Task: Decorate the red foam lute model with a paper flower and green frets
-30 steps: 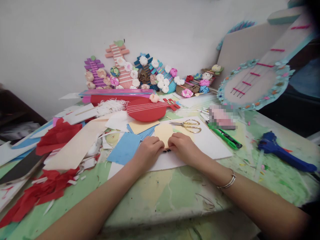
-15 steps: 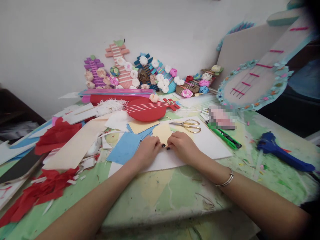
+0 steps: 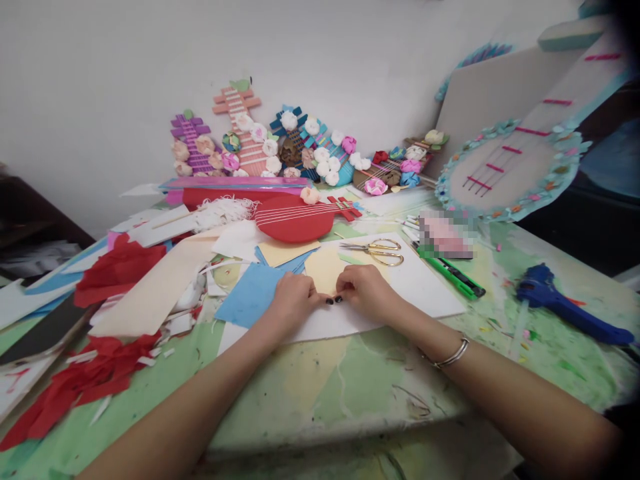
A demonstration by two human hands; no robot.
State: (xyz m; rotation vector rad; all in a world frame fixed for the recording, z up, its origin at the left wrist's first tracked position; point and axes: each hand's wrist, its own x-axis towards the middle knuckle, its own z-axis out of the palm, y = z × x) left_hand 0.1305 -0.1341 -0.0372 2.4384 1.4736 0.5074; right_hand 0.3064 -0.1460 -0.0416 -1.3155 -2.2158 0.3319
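Both of my hands rest on a white card sheet (image 3: 425,287) in the middle of the table. My left hand (image 3: 293,303) and my right hand (image 3: 365,290) pinch the near edge of a small pale yellow paper piece (image 3: 325,267), thumbs almost touching. Fingers of both hands are curled closed on it. A silver bangle (image 3: 453,357) sits on my right wrist. Gold-handled scissors (image 3: 377,250) lie just beyond the yellow piece.
Blue paper (image 3: 247,293) and a cream sheet (image 3: 155,293) lie left of my hands, red tissue scraps (image 3: 113,270) farther left. A red paper guitar (image 3: 295,217) lies behind. A green utility knife (image 3: 453,273) and blue glue gun (image 3: 560,300) are at right. Flower-decorated paper instruments (image 3: 300,150) line the wall.
My hands have shifted slightly along the yellow piece's near edge, thumbs closing together; the piece sits a little farther under my fingers than a second ago.
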